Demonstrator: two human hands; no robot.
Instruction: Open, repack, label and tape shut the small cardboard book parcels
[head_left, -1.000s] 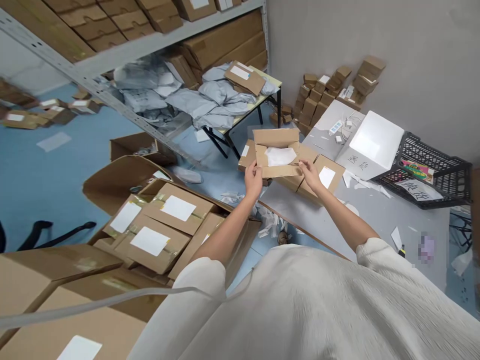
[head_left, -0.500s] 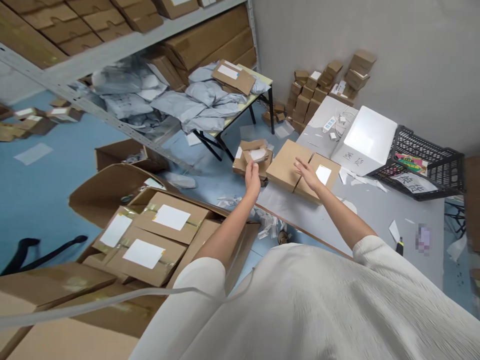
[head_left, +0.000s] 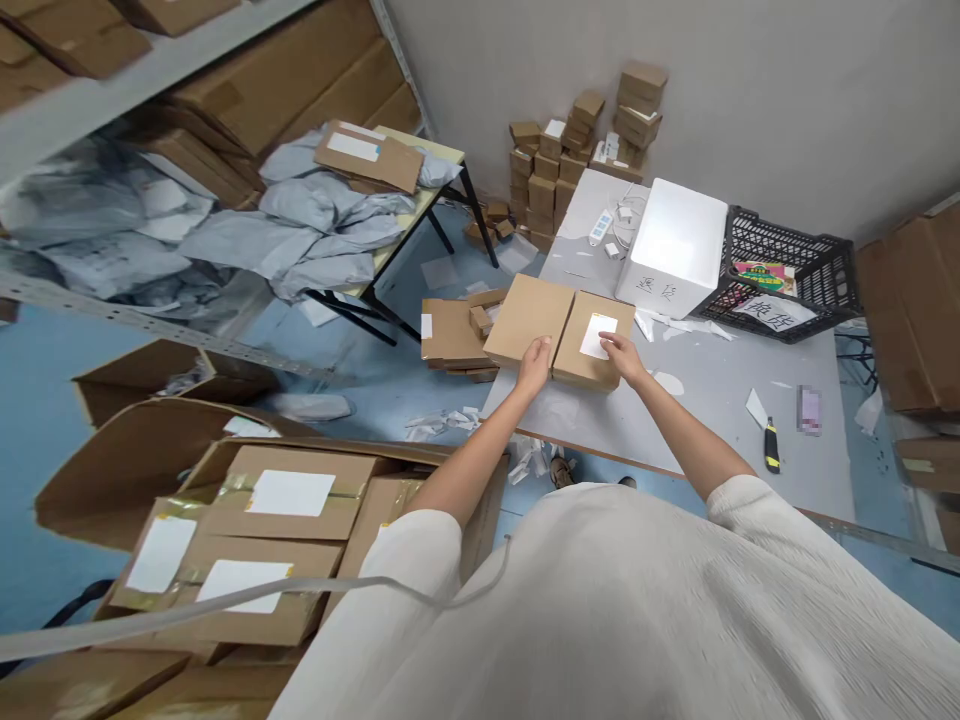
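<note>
Two closed brown cardboard boxes lie side by side at the grey table's near left corner, a narrow gap between them. My left hand [head_left: 533, 366] grips the front edge of the left cardboard box [head_left: 529, 312], thumb on top and other fingers partly hidden. On the right cardboard box [head_left: 577, 355] is a white label [head_left: 598, 325]. My right hand [head_left: 622, 358] reaches over that box's right side, fingertips pinched together at the label's right edge. An opened small cardboard box [head_left: 484, 318] sits left of the table, on other cardboard boxes.
On the grey table [head_left: 697, 400] are a white foam box [head_left: 675, 245], a black plastic crate [head_left: 810, 250], a utility knife [head_left: 771, 446] and paper scraps. Labelled cartons [head_left: 292, 540] fill a big box at left. Grey mailer bags [head_left: 315, 220] cover a small table.
My hands let go of the small opened box, which dropped to the left of the table. Both hands then came down onto the two closed boxes. My view turned right.
</note>
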